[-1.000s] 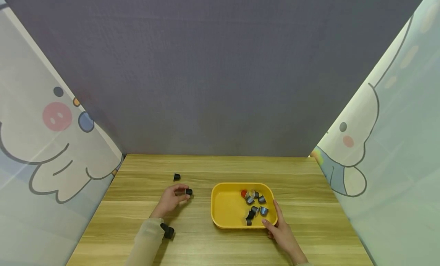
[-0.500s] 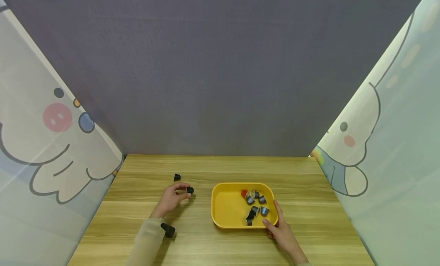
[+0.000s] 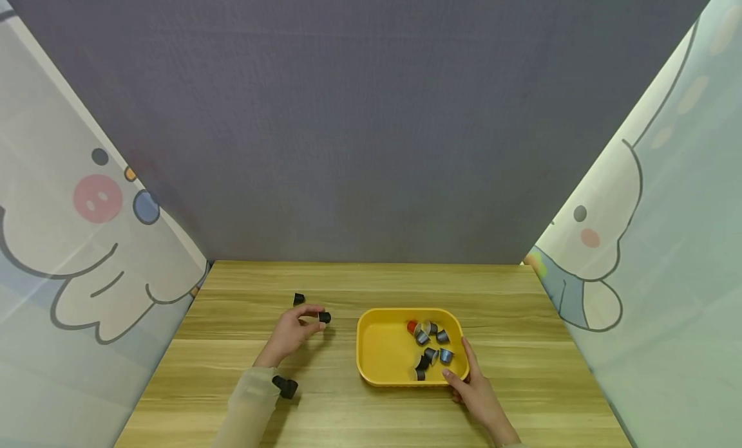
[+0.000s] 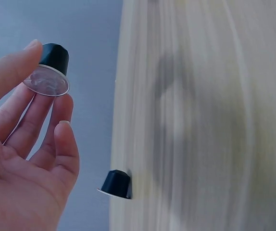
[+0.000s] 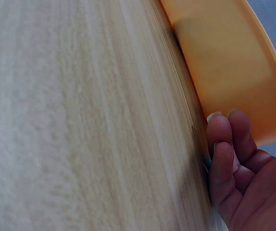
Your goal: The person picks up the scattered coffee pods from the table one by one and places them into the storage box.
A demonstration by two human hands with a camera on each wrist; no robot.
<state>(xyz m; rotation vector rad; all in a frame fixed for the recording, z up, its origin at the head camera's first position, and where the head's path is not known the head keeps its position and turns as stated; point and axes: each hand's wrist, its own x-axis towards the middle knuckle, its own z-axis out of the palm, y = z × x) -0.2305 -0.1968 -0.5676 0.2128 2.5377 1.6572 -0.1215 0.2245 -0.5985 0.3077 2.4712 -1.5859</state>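
My left hand (image 3: 290, 332) pinches a black coffee capsule (image 3: 324, 317) between thumb and fingers, over the left half of the table. In the left wrist view the capsule (image 4: 56, 57) shows its pale foil lid tilted toward the camera, raised above the wood. A second black capsule (image 3: 298, 298) lies on its side just beyond that hand. At the right, my right hand (image 3: 478, 396) holds the front right corner of a yellow tray (image 3: 382, 351), thumb over the rim. The right wrist view shows curled fingertips (image 5: 219, 129) low against the tray's outer wall (image 5: 229, 53).
Inside the tray, toward its right side, lie a red capsule (image 3: 412, 327) and several dark or blue-grey capsules (image 3: 446, 356). A black device (image 3: 285, 387) sits at the left wrist. A grey panel (image 3: 371, 145) rises behind the wooden table (image 3: 336, 416), with cartoon-printed sheets on both sides.
My left hand has moved slightly right and away from me, lifting the pinched capsule. The right hand and the tray stay where they were.
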